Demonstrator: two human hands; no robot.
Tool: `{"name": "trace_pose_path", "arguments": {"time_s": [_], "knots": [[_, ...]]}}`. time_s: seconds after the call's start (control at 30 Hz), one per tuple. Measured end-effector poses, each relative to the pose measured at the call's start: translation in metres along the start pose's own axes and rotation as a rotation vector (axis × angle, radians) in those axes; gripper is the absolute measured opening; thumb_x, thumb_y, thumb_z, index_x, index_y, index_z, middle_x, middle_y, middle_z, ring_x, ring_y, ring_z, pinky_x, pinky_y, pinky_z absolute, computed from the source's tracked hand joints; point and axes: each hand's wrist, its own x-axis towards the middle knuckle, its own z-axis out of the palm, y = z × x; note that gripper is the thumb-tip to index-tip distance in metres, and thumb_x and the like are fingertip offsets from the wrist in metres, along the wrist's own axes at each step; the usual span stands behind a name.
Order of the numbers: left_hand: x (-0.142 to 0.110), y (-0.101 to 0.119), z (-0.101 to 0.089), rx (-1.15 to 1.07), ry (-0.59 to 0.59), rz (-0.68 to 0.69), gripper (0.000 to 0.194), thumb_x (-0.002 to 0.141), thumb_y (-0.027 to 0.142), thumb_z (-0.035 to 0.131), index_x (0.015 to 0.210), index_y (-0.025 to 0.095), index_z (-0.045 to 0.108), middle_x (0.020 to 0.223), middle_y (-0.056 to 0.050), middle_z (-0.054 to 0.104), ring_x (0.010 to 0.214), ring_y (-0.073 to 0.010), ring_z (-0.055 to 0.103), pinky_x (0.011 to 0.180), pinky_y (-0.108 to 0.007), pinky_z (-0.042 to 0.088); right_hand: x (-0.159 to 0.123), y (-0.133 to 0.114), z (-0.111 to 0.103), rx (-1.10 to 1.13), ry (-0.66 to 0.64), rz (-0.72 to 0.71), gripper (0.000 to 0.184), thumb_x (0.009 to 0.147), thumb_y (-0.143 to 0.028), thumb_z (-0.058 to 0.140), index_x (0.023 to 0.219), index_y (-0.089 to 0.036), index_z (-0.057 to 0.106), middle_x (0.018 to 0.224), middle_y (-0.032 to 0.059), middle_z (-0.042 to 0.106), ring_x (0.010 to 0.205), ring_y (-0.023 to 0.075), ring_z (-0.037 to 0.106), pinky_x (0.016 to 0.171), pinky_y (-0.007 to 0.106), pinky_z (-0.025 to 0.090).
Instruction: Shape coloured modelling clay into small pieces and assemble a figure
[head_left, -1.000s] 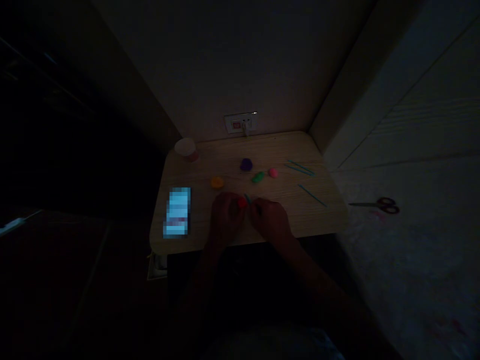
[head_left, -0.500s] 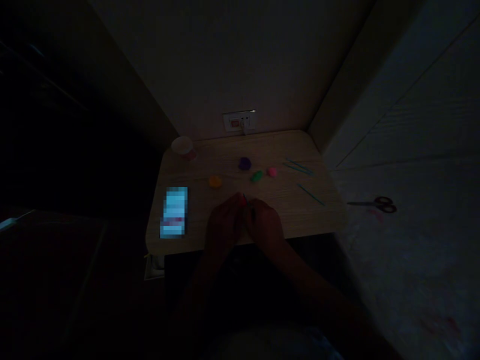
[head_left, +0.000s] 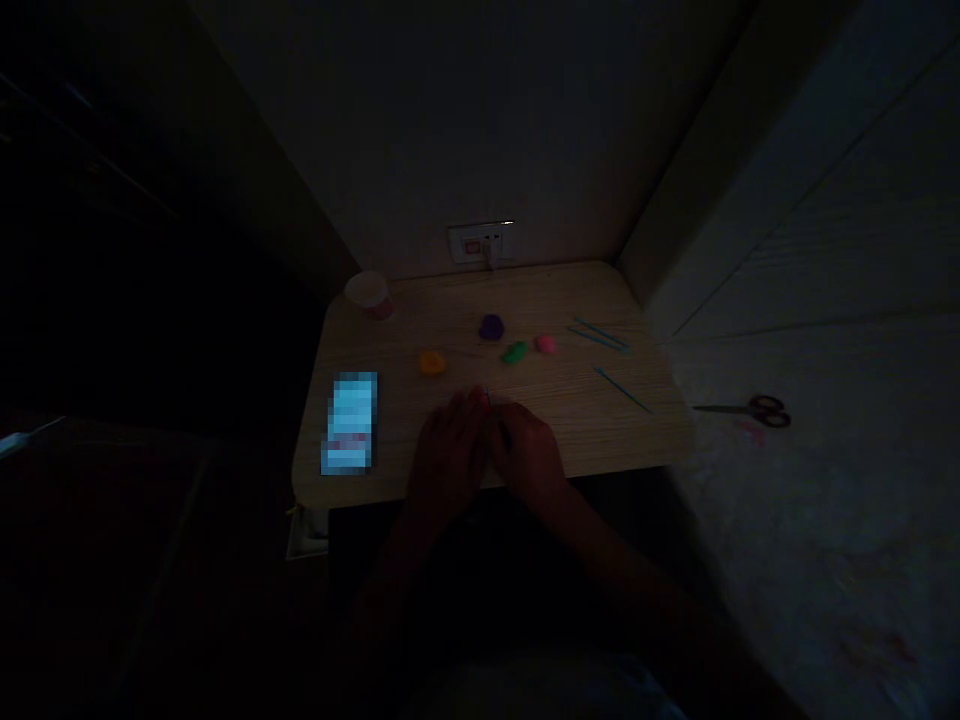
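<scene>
It is dark, and both hands meet at the near middle of the small wooden table (head_left: 397,400). My left hand (head_left: 448,448) is closed around a small red lump (head_left: 485,403), probably clay, mostly hidden by the fingers. My right hand (head_left: 531,448) pinches a thin, dark stick-like tool (head_left: 490,400), whose tip is at the red lump. Just beyond the hands lie a green lump (head_left: 514,352), a pink lump (head_left: 546,344), a purple lump (head_left: 491,327) and an orange lump (head_left: 431,363).
A lit phone (head_left: 350,422) lies at the left, with a paper cup (head_left: 370,295) behind it. Thin blue-green sticks (head_left: 622,390) rest at the right. Scissors (head_left: 750,408) lie on the pale surface beyond the right edge. A wall socket (head_left: 481,243) holds a plug.
My left fingers have straightened slightly and lie flatter beside the red lump. My right hand has barely shifted with the thin tool. The loose lumps stay put; the view moved slightly.
</scene>
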Motion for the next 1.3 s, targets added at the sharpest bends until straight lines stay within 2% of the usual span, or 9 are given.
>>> {"name": "trace_pose_path", "arguments": {"time_s": [0.37,0.47,0.57,0.63,0.73,0.87,0.97,1.1,1.3], "knots": [[0.000,0.000,0.002,-0.017,0.019,0.012,0.060,0.104,0.020,0.046,0.163,0.024,0.036,0.164,-0.013,0.049,0.155,-0.0341,0.042,0.122,-0.060,0.039,0.000,0.003,0.001,0.044,-0.002,-0.030,0.030,0.099,-0.014,0.045,0.113,-0.016,0.071,0.109,0.0136,0.076,0.100,0.0237,0.070,0.092,0.033,0.051],[0.002,-0.002,0.000,-0.053,0.034,0.032,0.057,0.103,0.019,0.049,0.159,0.023,0.041,0.162,-0.015,0.051,0.151,-0.0335,0.047,0.121,-0.058,0.040,0.003,0.003,-0.003,-0.028,-0.033,0.023,0.024,0.099,-0.016,0.049,0.107,-0.017,0.071,0.104,0.0116,0.077,0.093,0.0222,0.069,0.084,0.030,0.049],[0.010,-0.006,0.000,-0.159,0.096,0.023,0.050,0.099,0.020,0.058,0.148,0.020,0.049,0.150,-0.017,0.060,0.140,-0.0315,0.056,0.117,-0.053,0.046,0.008,0.004,-0.011,-0.143,-0.061,0.152,0.016,0.097,-0.023,0.056,0.091,-0.019,0.070,0.086,0.0092,0.076,0.076,0.0204,0.066,0.069,0.029,0.042],[0.018,-0.008,0.002,-0.243,0.138,-0.033,0.043,0.095,0.022,0.065,0.137,0.019,0.055,0.135,-0.015,0.067,0.126,-0.0298,0.063,0.110,-0.049,0.051,0.012,0.006,-0.017,-0.180,-0.035,0.223,0.019,0.098,-0.028,0.058,0.084,-0.019,0.069,0.080,0.0082,0.075,0.070,0.0196,0.064,0.064,0.030,0.036],[0.029,-0.012,0.008,-0.351,0.196,-0.162,0.032,0.090,0.023,0.071,0.120,0.021,0.059,0.115,-0.010,0.070,0.107,-0.0267,0.068,0.099,-0.045,0.056,0.014,0.008,-0.024,-0.152,0.012,0.257,0.025,0.100,-0.028,0.055,0.081,-0.019,0.069,0.078,0.0080,0.075,0.069,0.0193,0.064,0.064,0.030,0.034],[0.035,-0.016,0.013,-0.462,0.236,-0.305,0.032,0.086,0.024,0.076,0.114,0.022,0.059,0.111,-0.007,0.071,0.103,-0.0251,0.070,0.096,-0.043,0.057,0.010,0.003,-0.024,-0.127,-0.001,0.270,0.032,0.102,-0.031,0.052,0.080,-0.020,0.072,0.081,0.0080,0.077,0.072,0.0204,0.066,0.064,0.031,0.032],[0.034,-0.019,0.014,-0.491,0.229,-0.320,0.035,0.083,0.024,0.078,0.114,0.022,0.060,0.111,-0.007,0.072,0.104,-0.0256,0.070,0.097,-0.044,0.057,0.009,0.000,-0.018,-0.141,0.011,0.256,0.033,0.103,-0.032,0.052,0.084,-0.021,0.076,0.087,0.0079,0.079,0.079,0.0219,0.067,0.067,0.031,0.035],[0.033,-0.020,0.012,-0.493,0.210,-0.304,0.036,0.084,0.022,0.077,0.116,0.022,0.061,0.113,-0.007,0.072,0.107,-0.0254,0.070,0.099,-0.044,0.057,0.014,-0.002,-0.010,-0.188,0.014,0.141,0.033,0.102,-0.027,0.055,0.082,-0.020,0.080,0.090,0.0092,0.078,0.093,0.0243,0.066,0.082,0.034,0.040],[0.033,-0.020,0.013,-0.461,0.213,-0.290,0.035,0.085,0.021,0.075,0.118,0.021,0.061,0.116,-0.008,0.072,0.109,-0.0257,0.070,0.101,-0.045,0.057,0.019,-0.008,-0.007,-0.294,-0.010,0.219,0.036,0.105,-0.031,0.054,0.086,-0.020,0.082,0.098,0.0126,0.078,0.101,0.0285,0.063,0.087,0.040,0.039]]}}
